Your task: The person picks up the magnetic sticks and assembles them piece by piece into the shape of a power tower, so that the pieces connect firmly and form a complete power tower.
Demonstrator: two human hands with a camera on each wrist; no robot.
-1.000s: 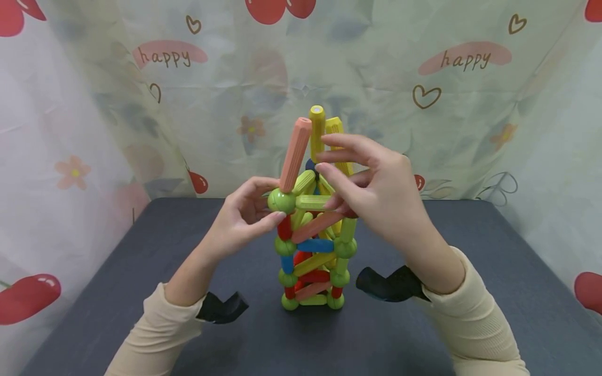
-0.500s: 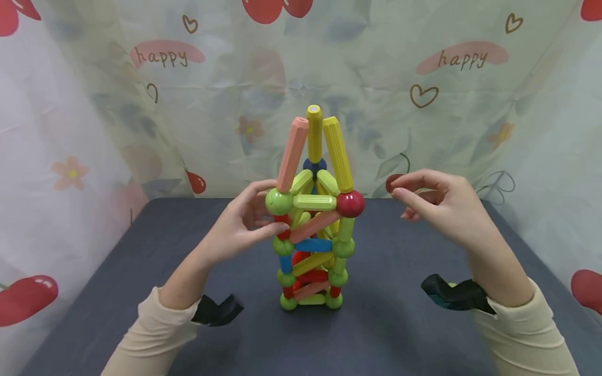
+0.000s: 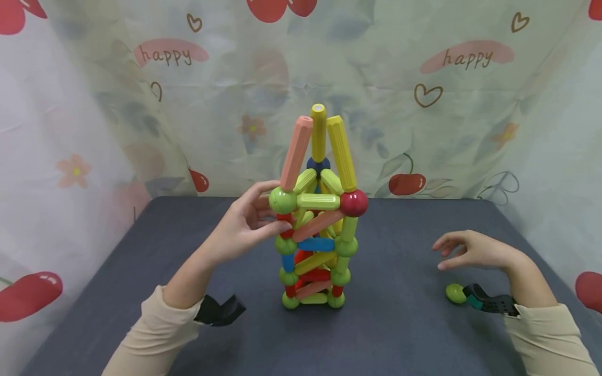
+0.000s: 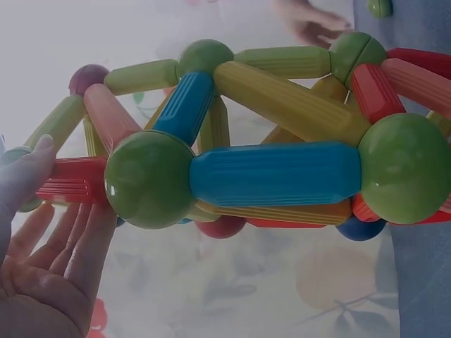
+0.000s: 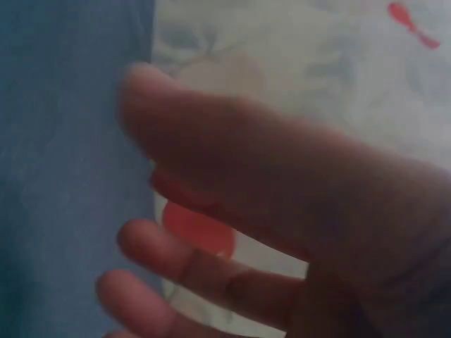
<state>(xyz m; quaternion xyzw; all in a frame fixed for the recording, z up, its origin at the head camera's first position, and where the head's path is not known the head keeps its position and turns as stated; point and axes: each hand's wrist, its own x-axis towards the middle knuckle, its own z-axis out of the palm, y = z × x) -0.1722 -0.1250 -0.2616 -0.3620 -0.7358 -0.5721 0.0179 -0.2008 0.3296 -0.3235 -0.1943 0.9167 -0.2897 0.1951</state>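
Note:
A tall tower of magnetic rods and balls [image 3: 316, 244] stands upright on the table. My left hand [image 3: 246, 219] is at its upper left, thumb and fingers on either side of a red magnetic rod [image 4: 74, 179] below a green ball [image 3: 283, 200]. Three rods lean upward from the top: a pink rod [image 3: 297, 154], a yellow rod [image 3: 318, 133] and another yellow rod [image 3: 342, 154] rising from a red ball [image 3: 354, 202]. To the right, my right hand [image 3: 484, 251] hovers with loosely bent fingers, holding nothing. A loose green ball [image 3: 455, 293] lies near its wrist.
The dark table [image 3: 395, 334] reaches back to a printed cloth [image 3: 301, 62], which also hangs at both sides. Black wrist straps stick out from both sleeves, the right strap [image 3: 489, 302] close to the loose ball in the head view.
My right hand has drawn away from the tower's top, rightward and down toward the loose green ball. My left thumb has slipped slightly lower, from the green ball to the red rod.

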